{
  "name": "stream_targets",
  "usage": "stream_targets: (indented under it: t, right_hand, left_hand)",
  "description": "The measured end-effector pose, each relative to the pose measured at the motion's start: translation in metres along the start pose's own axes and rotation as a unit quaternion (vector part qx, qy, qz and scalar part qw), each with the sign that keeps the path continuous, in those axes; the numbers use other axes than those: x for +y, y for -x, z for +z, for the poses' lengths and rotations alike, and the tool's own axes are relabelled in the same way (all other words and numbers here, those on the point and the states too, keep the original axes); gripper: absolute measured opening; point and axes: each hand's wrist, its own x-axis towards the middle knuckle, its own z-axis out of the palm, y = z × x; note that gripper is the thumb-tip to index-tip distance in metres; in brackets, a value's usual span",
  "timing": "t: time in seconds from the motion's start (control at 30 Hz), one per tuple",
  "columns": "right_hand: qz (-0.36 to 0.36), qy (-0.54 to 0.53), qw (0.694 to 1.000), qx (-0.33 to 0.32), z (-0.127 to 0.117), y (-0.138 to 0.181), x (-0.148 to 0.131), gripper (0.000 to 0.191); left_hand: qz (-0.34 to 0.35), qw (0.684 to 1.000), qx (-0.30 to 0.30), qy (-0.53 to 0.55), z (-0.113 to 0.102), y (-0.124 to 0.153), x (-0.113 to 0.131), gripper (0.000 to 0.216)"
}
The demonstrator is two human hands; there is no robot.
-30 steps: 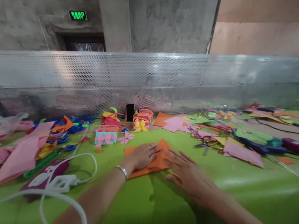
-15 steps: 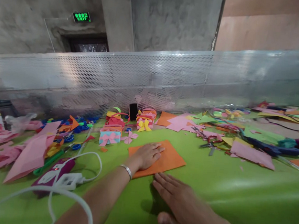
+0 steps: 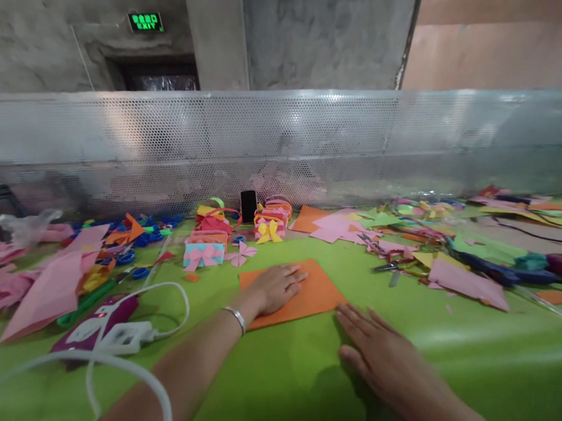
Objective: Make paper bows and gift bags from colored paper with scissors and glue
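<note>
An orange sheet of paper (image 3: 321, 288) lies flat on the green table (image 3: 268, 378). My left hand (image 3: 277, 289), with a silver bracelet at the wrist, rests on the sheet's left part with its fingers stretched out. At the sheet's right corner is my right hand (image 3: 373, 338), palm down, fingers extended and fingertips at the paper's edge. Nothing is held in either hand. Just beyond the sheet stand small folded paper bags with bows, among them a blue one with a pink bow (image 3: 203, 255) and one with a yellow bow (image 3: 270, 231).
On the left, a purple power strip (image 3: 99, 326) with a white cable (image 3: 142, 371) lies by pink paper (image 3: 55, 290). Scissors (image 3: 391, 266), paper scraps (image 3: 470, 284) and a dark blue tool (image 3: 495, 269) sit to the right. A phone (image 3: 248, 206) leans near the perforated metal screen (image 3: 179, 144).
My right hand has slid rightward along the paper's near edge, from its middle to the right corner. The left hand stays on the sheet. The view has shifted slightly.
</note>
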Motion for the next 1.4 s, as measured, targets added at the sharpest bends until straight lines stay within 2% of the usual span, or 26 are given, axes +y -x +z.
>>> stream_targets:
  t: [0.1, 0.17, 0.23, 0.3, 0.37, 0.43, 0.5, 0.63, 0.83, 1.03, 1.2, 1.3, 1.4]
  right_hand:
    - [0.063, 0.059, 0.996, 0.011, -0.016, 0.001, 0.019, 0.039]
    - [0.078, 0.07, 0.994, 0.02, -0.035, -0.016, 0.016, 0.031]
    - [0.054, 0.03, 0.996, 0.057, -0.054, -0.044, 0.004, 0.035]
    - [0.008, -0.052, 0.996, 0.077, -0.062, -0.078, -0.012, 0.044]
    - [-0.041, -0.103, 0.991, 0.072, -0.056, -0.109, -0.024, 0.056]
    - [-0.02, -0.109, 0.992, 0.068, -0.039, -0.131, -0.029, 0.058]
    - [0.006, -0.103, 0.993, 0.06, -0.016, -0.141, -0.025, 0.05]
    - [-0.011, -0.075, 0.997, 0.023, 0.013, -0.135, -0.007, 0.039]
    - [-0.013, -0.025, 0.999, 0.045, 0.011, -0.133, -0.006, 0.034]
    - [-0.003, -0.043, 0.998, 0.041, 0.019, -0.142, -0.005, 0.037]
    - [-0.04, -0.047, 0.997, 0.035, 0.027, -0.138, -0.002, 0.039]
    - [-0.043, -0.04, 0.998, 0.025, 0.03, -0.137, 0.0, 0.042]
    - [-0.043, -0.034, 0.998, 0.001, 0.033, -0.138, 0.003, 0.048]
  left_hand:
    - [0.001, 1.0, 0.004, 0.013, 0.001, 0.0, -0.002, 0.047]
    - [0.003, 1.0, 0.012, 0.018, 0.002, 0.0, -0.003, 0.047]
    - [-0.001, 1.0, 0.023, 0.018, 0.004, 0.0, -0.004, 0.048]
    - [-0.011, 0.999, 0.033, 0.014, 0.007, 0.0, -0.004, 0.048]
    - [-0.02, 0.999, 0.035, 0.01, 0.008, 0.0, -0.005, 0.044]
    - [-0.024, 0.999, 0.034, 0.007, 0.009, 0.0, -0.006, 0.039]
    - [-0.028, 0.999, 0.042, 0.007, 0.008, 0.001, -0.006, 0.037]
    - [-0.046, 0.996, 0.075, 0.014, 0.004, 0.004, -0.004, 0.031]
    - [-0.053, 0.995, 0.085, 0.024, 0.002, 0.004, -0.001, 0.022]
    - [-0.056, 0.994, 0.085, 0.035, 0.003, 0.003, -0.004, 0.022]
    - [-0.103, 0.993, 0.047, 0.034, -0.014, -0.007, -0.007, 0.02]
    - [-0.133, 0.991, 0.02, 0.024, -0.027, -0.008, 0.012, 0.03]
    - [-0.153, 0.988, 0.028, 0.008, -0.027, 0.008, 0.047, 0.062]
